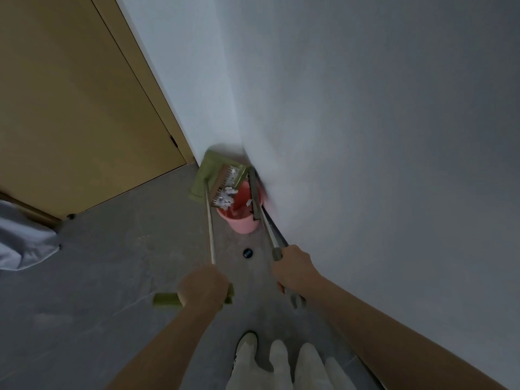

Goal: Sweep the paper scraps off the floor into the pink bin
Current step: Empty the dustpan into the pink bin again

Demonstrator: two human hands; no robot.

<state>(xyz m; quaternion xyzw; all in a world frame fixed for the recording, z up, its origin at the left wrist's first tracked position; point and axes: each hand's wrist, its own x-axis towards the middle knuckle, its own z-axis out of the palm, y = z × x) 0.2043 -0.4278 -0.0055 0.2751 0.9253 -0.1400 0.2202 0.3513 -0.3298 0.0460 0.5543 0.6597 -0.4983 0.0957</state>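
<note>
A pink bin (pixel 242 220) stands on the grey floor in the corner by the white wall. A green long-handled dustpan (pixel 209 171) is tilted over the bin's mouth, and white paper scraps (pixel 226 197) lie at its toothed lip and in the bin. My left hand (pixel 203 287) grips the dustpan's green crossbar handle (pixel 166 300). The thin metal pole (pixel 209 220) runs from that hand up to the pan. My right hand (pixel 294 267) grips the broom handle (pixel 271 235), whose dark broom head (pixel 254 192) rests across the bin's right rim against the wall.
The white wall (pixel 365 136) runs close along the right. A tan door (pixel 70 108) fills the left. Pale cloth (pixel 22 240) lies at the left edge. A small dark round object (pixel 248 253) sits on the floor before the bin. My shoes (pixel 246 347) are at the bottom.
</note>
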